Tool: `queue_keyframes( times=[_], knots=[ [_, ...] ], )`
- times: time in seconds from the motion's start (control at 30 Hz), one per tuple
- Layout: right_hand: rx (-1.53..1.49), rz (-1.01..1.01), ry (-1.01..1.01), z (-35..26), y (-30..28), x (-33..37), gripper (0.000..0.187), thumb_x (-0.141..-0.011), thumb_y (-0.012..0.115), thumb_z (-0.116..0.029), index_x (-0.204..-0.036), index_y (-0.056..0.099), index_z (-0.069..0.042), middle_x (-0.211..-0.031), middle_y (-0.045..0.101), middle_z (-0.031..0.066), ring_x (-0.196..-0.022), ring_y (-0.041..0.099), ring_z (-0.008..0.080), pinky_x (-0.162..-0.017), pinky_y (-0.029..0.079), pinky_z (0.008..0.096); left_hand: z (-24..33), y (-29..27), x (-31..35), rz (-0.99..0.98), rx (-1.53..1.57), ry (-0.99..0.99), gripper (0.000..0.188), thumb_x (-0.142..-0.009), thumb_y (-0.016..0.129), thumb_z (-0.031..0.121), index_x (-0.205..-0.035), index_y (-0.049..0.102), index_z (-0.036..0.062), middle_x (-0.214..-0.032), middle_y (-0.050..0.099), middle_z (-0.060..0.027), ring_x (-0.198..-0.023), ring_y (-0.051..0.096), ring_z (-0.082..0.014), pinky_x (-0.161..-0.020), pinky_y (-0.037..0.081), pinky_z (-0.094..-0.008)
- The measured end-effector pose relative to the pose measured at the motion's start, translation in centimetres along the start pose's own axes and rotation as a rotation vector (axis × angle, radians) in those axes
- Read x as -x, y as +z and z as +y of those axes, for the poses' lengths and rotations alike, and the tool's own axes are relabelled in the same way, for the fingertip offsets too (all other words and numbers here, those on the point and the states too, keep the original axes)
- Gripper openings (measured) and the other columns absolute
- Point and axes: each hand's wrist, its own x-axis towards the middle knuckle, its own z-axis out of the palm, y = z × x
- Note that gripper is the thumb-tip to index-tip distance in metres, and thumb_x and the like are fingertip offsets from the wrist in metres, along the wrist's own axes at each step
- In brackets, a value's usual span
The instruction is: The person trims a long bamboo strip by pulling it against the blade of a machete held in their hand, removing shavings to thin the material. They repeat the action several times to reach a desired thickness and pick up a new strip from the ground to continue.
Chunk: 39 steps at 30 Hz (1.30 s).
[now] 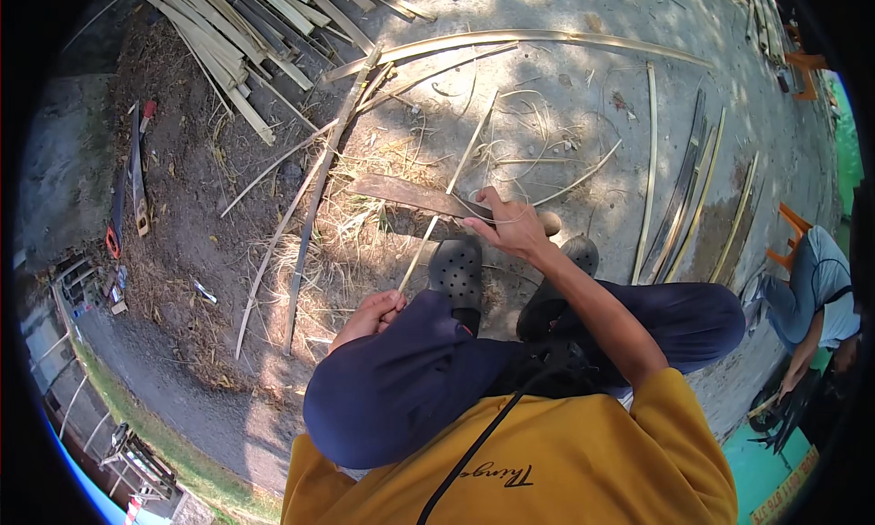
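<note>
My left hand [372,313] is closed round the near end of a thin bamboo strip [470,149], beside my bent left knee. The strip slants up and away to the right. In my right hand [512,224] is a machete [401,190] with a broad, brownish blade pointing left; the rounded end of its wooden handle shows past the hand. The blade crosses the strip in front of my dark clog [455,272], and whether the two touch I cannot tell. Curled thin shavings [538,128] lie beyond the blade, with one loop near my right fingers.
Split bamboo [219,33] is heaped at the far left. Long slats [319,192] lie left of my feet, others [651,160] to the right. A handsaw [138,174] rests on the ground at left. Another person [802,288] sits at right near an orange chair [789,233].
</note>
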Motion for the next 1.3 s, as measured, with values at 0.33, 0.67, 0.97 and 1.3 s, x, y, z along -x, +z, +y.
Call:
queue_keyframes(
  times=[0.33,0.67,0.97,1.3],
  knots=[
    [0.046,0.283,0.313,8.5,-4.3,-5.2,0.066,-0.100,0.050,-0.065,-0.124,0.055,-0.003,-0.095,0.072,0.0295,-0.096,0.070,0.0494,-0.085,0.052,0.0561,0.0,3.0,2.8,0.298,0.023,-0.083,0.033,-0.111,0.048,0.032,-0.095,0.062,0.0070,-0.071,0.052,0.0080,-0.064,0.049,-0.0014,-0.061,0.038,-0.0186],
    [-0.185,0.544,0.495,10.9,-5.9,-3.7,0.066,-0.099,0.056,-0.061,-0.128,0.058,-0.002,-0.098,0.072,0.0315,-0.100,0.069,0.0501,-0.088,0.051,0.0540,-3.2,-5.8,5.9,0.109,-0.061,0.062,0.036,-0.111,0.049,0.034,-0.101,0.065,0.0037,-0.072,0.055,0.0069,-0.065,0.052,-0.0019,-0.062,0.039,-0.0192],
    [-0.290,0.664,0.570,10.8,-6.0,-1.5,0.065,-0.097,0.063,-0.053,-0.138,0.053,-0.004,-0.077,0.067,0.0168,-0.084,0.071,0.0317,-0.081,0.052,0.0433,2.1,-1.0,6.1,0.135,-0.259,0.119,0.032,-0.112,0.045,0.026,-0.108,0.063,0.0004,-0.067,0.049,0.0049,-0.055,0.040,-0.0044,-0.053,0.031,-0.0216],
    [-0.460,0.356,0.211,1.6,-3.1,-0.5,0.050,-0.103,0.060,-0.047,-0.131,0.055,-0.006,-0.063,0.061,0.0110,-0.057,0.058,0.0233,-0.060,0.043,0.0419,1.3,1.2,2.1,0.256,-0.306,0.265,0.022,-0.112,0.047,0.019,-0.122,0.059,0.0054,-0.074,0.050,0.0038,-0.057,0.037,-0.0018,-0.048,0.028,-0.0196]
  ],
)
